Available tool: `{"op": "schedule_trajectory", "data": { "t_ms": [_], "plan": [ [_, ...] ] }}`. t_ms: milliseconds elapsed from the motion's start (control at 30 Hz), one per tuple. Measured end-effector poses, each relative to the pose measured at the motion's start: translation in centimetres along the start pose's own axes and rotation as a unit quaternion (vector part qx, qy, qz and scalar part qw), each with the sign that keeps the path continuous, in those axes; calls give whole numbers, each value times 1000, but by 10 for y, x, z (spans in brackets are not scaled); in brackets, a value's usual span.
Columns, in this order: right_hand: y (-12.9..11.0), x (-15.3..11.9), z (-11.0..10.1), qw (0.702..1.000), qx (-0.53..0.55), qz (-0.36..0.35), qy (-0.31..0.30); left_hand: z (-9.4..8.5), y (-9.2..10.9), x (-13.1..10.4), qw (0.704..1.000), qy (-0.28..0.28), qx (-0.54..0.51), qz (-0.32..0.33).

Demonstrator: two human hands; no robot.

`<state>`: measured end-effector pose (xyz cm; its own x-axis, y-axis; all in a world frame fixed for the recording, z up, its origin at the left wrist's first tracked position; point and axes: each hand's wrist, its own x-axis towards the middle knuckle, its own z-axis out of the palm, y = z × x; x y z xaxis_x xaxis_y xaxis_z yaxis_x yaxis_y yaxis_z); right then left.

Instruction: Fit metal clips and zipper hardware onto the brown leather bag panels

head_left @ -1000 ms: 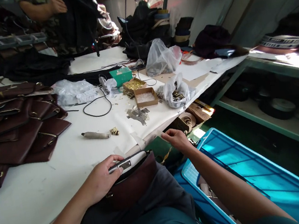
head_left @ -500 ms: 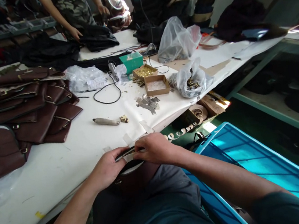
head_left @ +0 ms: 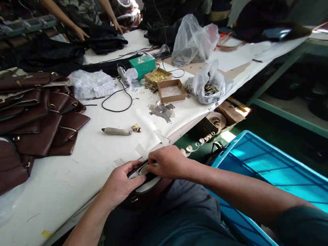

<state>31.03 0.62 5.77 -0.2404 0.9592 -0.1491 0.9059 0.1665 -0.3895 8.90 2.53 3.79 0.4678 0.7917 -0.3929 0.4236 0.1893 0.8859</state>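
A dark brown leather bag (head_left: pixel 149 195) with a pale lining rests on my lap against the table's edge, its opening turned up. My left hand (head_left: pixel 118 187) grips the left part of the opening's rim, thumb lying along the pale strip inside. On the other side, my right hand (head_left: pixel 169 163) is closed on the same rim, fingers bent down into the opening. Whether it also pinches some small part is hidden. A grey-handled tool (head_left: pixel 117 131) lies on the table beyond, beside a few small gold fittings (head_left: pixel 136 128).
Brown leather bags (head_left: pixel 35 116) are piled left on the white table (head_left: pixel 70 193). Metal plates (head_left: pixel 163 111), a cardboard box (head_left: pixel 172 91) and plastic bags (head_left: pixel 207 84) lie ahead. A blue crate (head_left: pixel 245 138) stands at right. Across the table, a person's hands touch black material (head_left: pixel 103 40).
My left thumb has moved right along the strip inside the opening, and the bag has tilted slightly. The co-worker's right-side hand has come down onto the black material.
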Motion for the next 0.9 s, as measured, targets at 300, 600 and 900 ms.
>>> {"op": "schedule_trajectory", "data": {
  "t_ms": [300,600,900],
  "plan": [
    [-3,-5,1,999,4,-33,-22,2,21,6,972,17,232,29],
    [3,-7,1,999,0,-16,-29,6,19,6,963,8,269,27],
    [7,-10,-2,996,9,-71,-52,8,21,9,942,-2,333,34]
  ]
}}
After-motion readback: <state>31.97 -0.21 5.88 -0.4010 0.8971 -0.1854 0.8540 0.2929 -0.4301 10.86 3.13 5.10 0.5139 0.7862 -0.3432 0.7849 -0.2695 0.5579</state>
